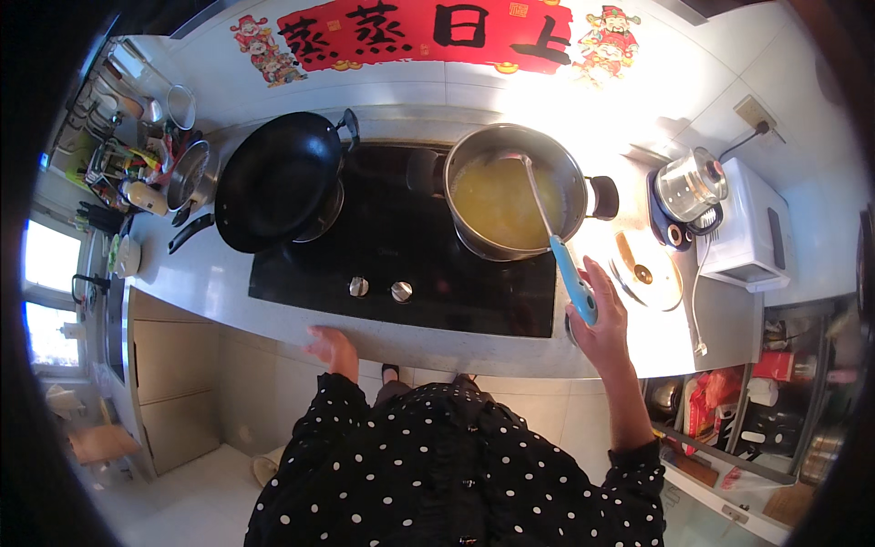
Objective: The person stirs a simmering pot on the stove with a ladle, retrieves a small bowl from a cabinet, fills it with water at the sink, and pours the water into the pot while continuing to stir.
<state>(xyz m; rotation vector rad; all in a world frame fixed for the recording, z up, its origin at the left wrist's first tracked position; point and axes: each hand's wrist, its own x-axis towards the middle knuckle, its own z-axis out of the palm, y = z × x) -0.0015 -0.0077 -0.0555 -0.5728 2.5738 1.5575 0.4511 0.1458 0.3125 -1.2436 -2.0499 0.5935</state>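
My right hand (601, 321) grips the light-blue handle of a ladle (536, 195). The ladle leans over the near right rim of a steel stockpot (472, 236), its head partly sunk in a cloudy yellow liquid (492, 205). Dark handles stick out from both sides of the pot, which stands on the right of a black glass cooktop (424, 301). Low on the left, my left hand (333, 347) is at the front edge of the counter, holding nothing, its fingers slightly apart. Whether it touches the counter I cannot tell.
A black wok (277, 181) sits on the left burner, its handle jutting left. Right of the cooktop are a glass lid (646, 270), a glass kettle (690, 181) and a white appliance (748, 225) with a cord. A steel strainer (195, 178) stands left. An open drawer (731, 444) extends lower right.
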